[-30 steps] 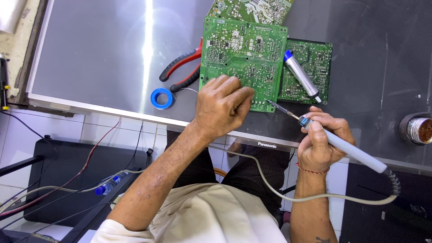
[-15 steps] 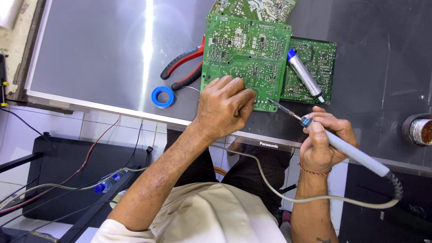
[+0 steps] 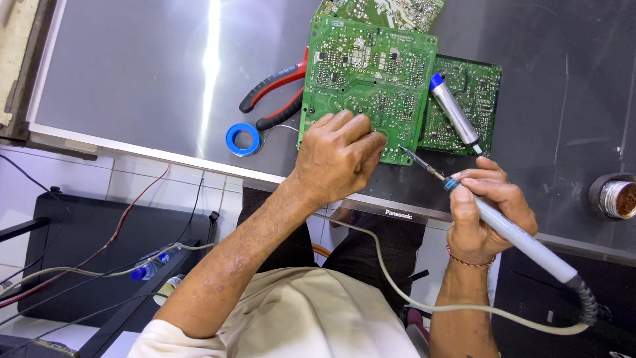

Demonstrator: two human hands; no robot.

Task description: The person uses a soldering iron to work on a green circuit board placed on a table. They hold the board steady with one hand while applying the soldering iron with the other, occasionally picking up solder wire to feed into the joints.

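Observation:
My left hand point(image 3: 338, 156) rests with curled fingers on the lower edge of a large green circuit board point(image 3: 368, 79), pressing it down. My right hand point(image 3: 487, 212) grips a pale blue soldering iron point(image 3: 510, 229); its metal tip points up-left and ends just at the board's lower right corner. A grey cable runs from the iron's handle back toward my lap. The board lies on the back of a flat grey panel point(image 3: 132, 73).
A silver desoldering pump with a blue cap point(image 3: 454, 113) lies across a second green board point(image 3: 467, 103). Red-handled pliers point(image 3: 275, 96) and a blue solder spool point(image 3: 243, 139) sit left of the board. A round tin of brass wool point(image 3: 616, 197) is at the right.
The view has shifted slightly; both hands hold the same positions, with the iron's tip still at the board's corner.

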